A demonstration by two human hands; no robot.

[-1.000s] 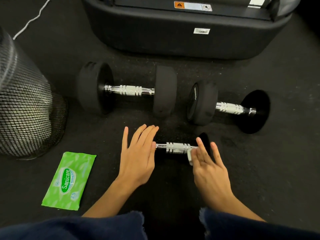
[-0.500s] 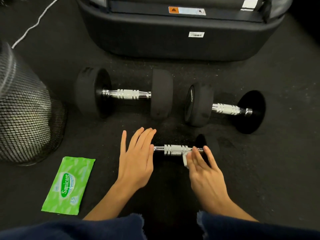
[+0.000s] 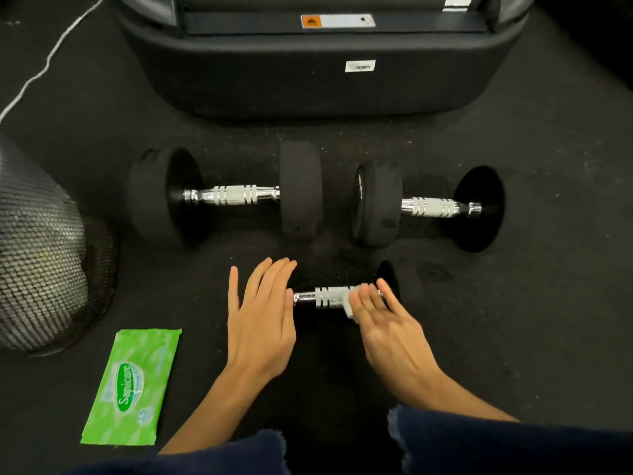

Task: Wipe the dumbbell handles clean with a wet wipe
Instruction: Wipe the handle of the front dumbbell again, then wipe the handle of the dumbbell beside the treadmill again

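While mesh bin [image 3: 41,255] holds crumpled contents, wipes pack [image 3: 132,387] lies closed.

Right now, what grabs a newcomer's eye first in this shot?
The two hands at centre: the left hand lies flat over one end of the near dumbbell, while the right hand presses a white wipe on its chrome handle. Next, the bright green wipe pack at lower left on the dark floor. Behind, two bigger dumbbells lie side by side.
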